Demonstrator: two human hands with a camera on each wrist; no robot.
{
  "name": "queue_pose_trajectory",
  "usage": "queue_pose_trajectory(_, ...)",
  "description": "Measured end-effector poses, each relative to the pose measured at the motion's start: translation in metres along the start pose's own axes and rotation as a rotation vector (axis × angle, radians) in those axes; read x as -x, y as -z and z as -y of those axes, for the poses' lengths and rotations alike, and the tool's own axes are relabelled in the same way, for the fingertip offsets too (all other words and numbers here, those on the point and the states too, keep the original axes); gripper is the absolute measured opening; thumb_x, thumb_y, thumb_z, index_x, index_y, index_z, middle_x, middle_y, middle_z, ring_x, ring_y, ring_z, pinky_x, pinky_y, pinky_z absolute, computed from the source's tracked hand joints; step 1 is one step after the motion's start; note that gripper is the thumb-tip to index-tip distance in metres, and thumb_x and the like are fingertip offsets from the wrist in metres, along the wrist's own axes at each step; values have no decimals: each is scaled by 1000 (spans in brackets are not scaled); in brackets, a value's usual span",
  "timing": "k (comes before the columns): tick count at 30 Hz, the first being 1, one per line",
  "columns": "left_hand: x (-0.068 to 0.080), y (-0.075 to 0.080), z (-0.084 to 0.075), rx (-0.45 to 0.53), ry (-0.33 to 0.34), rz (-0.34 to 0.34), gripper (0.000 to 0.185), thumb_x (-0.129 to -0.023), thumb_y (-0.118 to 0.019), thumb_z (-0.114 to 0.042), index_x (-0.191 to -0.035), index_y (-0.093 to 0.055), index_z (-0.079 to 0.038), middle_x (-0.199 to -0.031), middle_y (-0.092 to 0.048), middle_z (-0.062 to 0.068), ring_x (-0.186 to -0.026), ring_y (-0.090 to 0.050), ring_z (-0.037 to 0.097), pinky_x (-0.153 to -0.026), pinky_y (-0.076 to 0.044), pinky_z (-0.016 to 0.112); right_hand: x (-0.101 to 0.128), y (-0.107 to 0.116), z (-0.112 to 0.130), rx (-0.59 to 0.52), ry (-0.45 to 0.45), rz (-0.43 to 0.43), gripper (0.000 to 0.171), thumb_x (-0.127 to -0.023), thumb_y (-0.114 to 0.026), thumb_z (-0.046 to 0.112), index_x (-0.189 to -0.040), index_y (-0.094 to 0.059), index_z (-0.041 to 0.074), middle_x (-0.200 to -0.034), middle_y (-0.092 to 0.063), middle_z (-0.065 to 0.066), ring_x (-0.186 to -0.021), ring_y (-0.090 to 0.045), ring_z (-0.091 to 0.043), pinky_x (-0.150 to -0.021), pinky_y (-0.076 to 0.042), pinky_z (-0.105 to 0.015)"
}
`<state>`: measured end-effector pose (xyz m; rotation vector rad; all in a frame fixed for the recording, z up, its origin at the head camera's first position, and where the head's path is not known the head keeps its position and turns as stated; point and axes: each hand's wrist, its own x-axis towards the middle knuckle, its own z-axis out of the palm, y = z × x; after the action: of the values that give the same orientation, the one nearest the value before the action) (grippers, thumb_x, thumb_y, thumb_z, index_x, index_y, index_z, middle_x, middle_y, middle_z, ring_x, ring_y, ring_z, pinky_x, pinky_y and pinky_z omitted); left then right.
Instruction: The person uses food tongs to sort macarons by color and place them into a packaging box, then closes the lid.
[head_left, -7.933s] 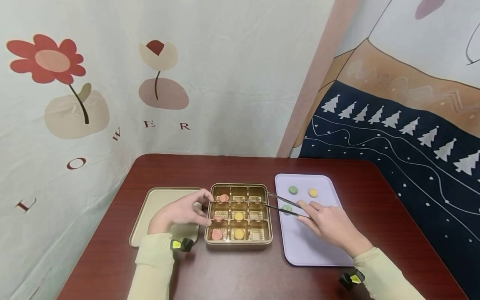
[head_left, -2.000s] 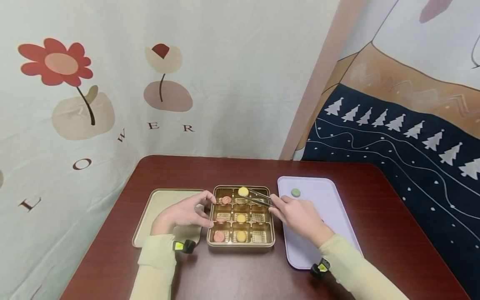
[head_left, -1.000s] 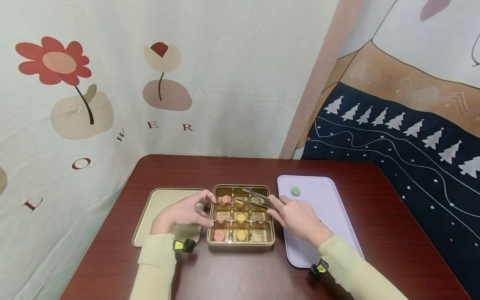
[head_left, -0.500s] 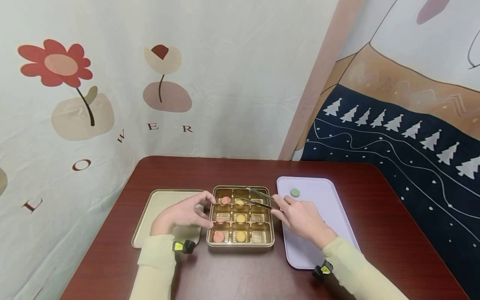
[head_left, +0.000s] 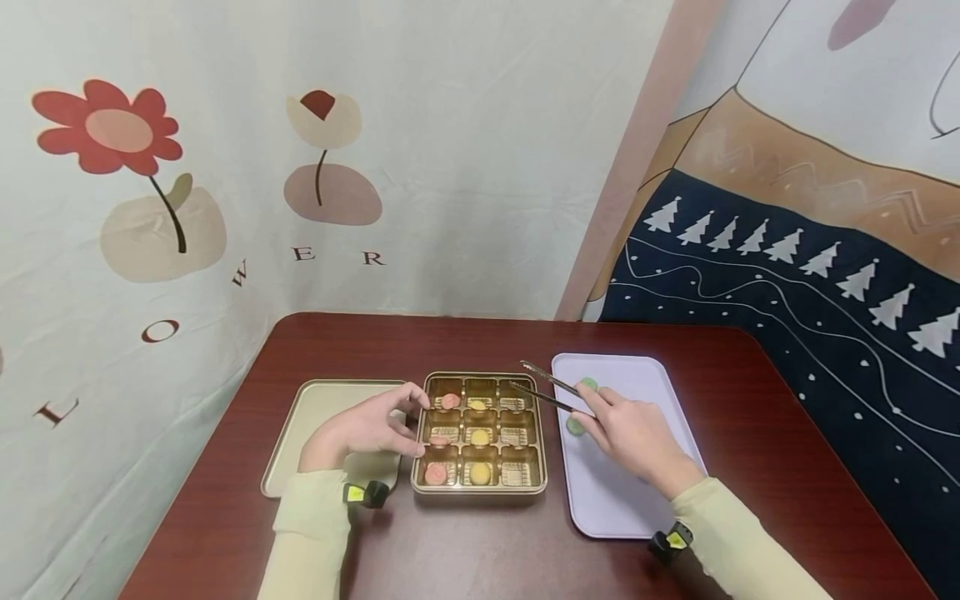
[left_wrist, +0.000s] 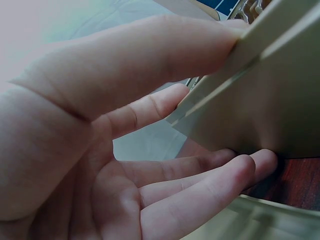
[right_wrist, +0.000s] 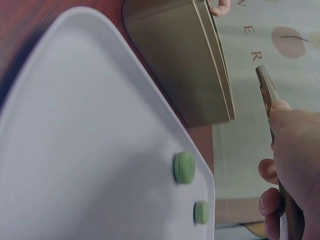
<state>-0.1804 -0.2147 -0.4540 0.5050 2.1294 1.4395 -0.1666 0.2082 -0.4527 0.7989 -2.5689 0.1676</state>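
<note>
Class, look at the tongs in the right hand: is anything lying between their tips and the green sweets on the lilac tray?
Nothing visible. The tongs, held by the right hand, hang over bare tray, and both green sweets lie uncovered.

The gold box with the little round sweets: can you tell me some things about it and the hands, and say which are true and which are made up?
1. The right hand holds metal tongs. True.
2. The tongs are carrying a yellow sweet. False: nothing is between their tips.
3. Two green sweets lie on the lilac tray. True.
4. The gold box is full. False: only five of its nine compartments hold a sweet, three yellow and two pink.
5. The left hand holds the left side of the gold box. True.
6. The lid is on the box. False: it lies on the table, left of the box.
</note>
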Motion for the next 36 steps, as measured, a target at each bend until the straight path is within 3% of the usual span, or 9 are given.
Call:
queue_pose_trajectory(7, 0, 0, 0, -14, 5, -8, 58, -83, -86, -2, -126, -47, -5, -137, -46, 31, -97, -75, 30, -81, -63, 41, 11, 6, -13, -5, -37, 18, 48, -96, -76, 36, -136, -67, 11, -91, -69, -7, -62, -64, -24, -52, -54, -41)
queue_pose_trajectory(17, 1, 0, 0, -10, 11, -18, 59, -83, -86, -2, -127, -48, -5, -135, -48, 30, -95, -75, 29, -80, -63, 40, 26, 13, -30, 16, -157, 127, 45, -98, -73, 38, -136, -65, 14, -93, -70, -8, -60, -50, -14, -45, -34, -25)
queue_pose_trajectory(23, 1, -1, -1, -28, 22, -26, 58, -83, -87, -4, -126, -48, -7, -134, -49, 29, -98, -73, 31, -82, -62, 42, 35, 11, -41, 8, -243, 203, 48, -100, -71, 38, -140, -64, 13, -96, -69, -11, -60, -46, -15, -46, -33, -27)
queue_pose_trajectory(36, 1, -1, 0, 3, 9, -13, 58, -83, -86, -1, -126, -48, -5, -133, -48, 30, -95, -75, 29, -80, -63, 41, 48, 0, -61, 5, -297, 277, 52, -100, -70, 39, -142, -62, 10, -102, -71, -14, -65, -52, -18, -50, -38, -28)
